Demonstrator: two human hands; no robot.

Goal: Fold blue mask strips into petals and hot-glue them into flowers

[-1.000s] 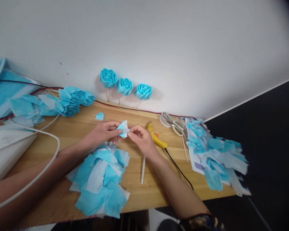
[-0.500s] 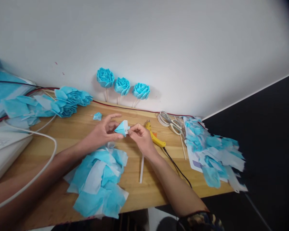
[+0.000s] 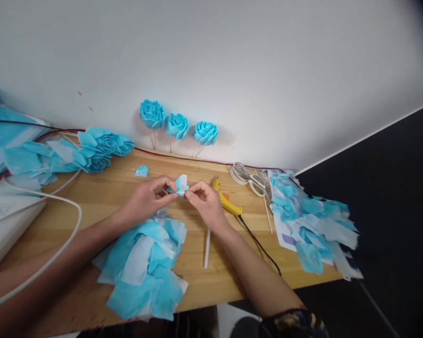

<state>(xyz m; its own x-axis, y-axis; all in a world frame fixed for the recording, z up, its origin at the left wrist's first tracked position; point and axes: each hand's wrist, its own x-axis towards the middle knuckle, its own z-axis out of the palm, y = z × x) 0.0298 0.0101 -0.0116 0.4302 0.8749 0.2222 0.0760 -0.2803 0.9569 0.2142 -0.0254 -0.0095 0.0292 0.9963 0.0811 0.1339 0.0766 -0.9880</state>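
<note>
Between my two hands is a small folded piece of blue and white tissue-like paper [image 3: 182, 183], held above the wooden table. My left hand [image 3: 152, 195] pinches its left side with thumb and fingers. The fingertips of my right hand [image 3: 206, 202] close on its right edge. Below my left hand lies a pile of loose blue and white pieces [image 3: 148, 267]. A yellow glue gun [image 3: 230, 204] rests just right of my right hand, and a white stick [image 3: 207, 249] lies beneath that wrist. One small folded blue piece [image 3: 141, 171] sits beyond my left hand.
Three blue paper flowers [image 3: 177, 126] on sticks lean against the wall. More flowers [image 3: 102, 148] lie at the left, near a white cable [image 3: 78, 220]. Scissors [image 3: 248, 178], a tape roll and a second heap of blue pieces [image 3: 313, 225] are on the right.
My left fingers have closed in from a looser hold and now pinch the folded piece, covering more of its left side. My right hand stays at its right edge.
</note>
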